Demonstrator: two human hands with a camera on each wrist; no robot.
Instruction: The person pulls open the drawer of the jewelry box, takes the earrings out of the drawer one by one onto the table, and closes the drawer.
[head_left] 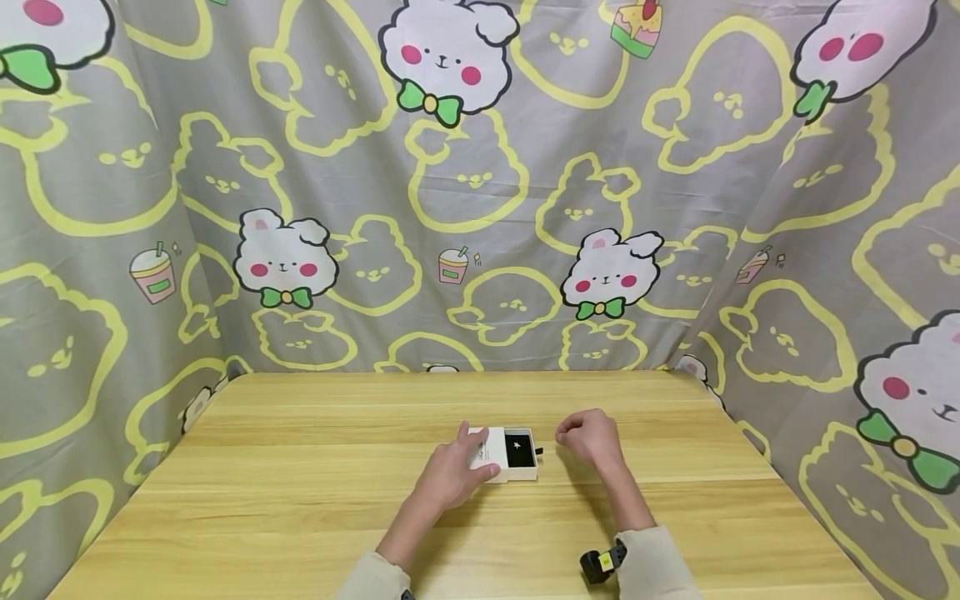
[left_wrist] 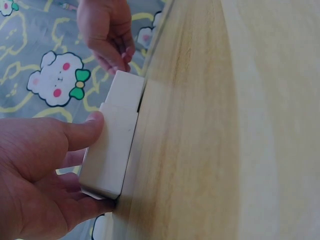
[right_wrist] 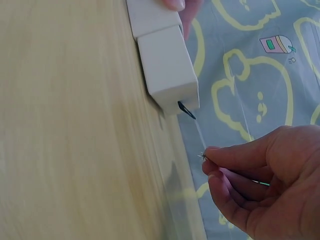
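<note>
My left hand [head_left: 447, 473] grips the white outer sleeve [head_left: 495, 457] of a small jewelry box, thumb on the near side and fingers on the far side. The box's drawer [head_left: 523, 475] is slid partly out to the right. On its black insert [head_left: 519, 458] sits a small silver star earring [head_left: 517, 445]. A black pull loop [right_wrist: 186, 110] sticks out of the drawer's end. To the right of the box, my right hand [head_left: 592, 437] pinches a tiny silver earring [right_wrist: 202, 156] between thumb and fingertip, apart from the drawer.
The box rests on a wood-grain table [head_left: 315, 467]. A patterned curtain [head_left: 480, 192] stands behind the table and along both sides. A black wrist camera [head_left: 597, 566] is strapped at the right sleeve cuff [head_left: 656, 562].
</note>
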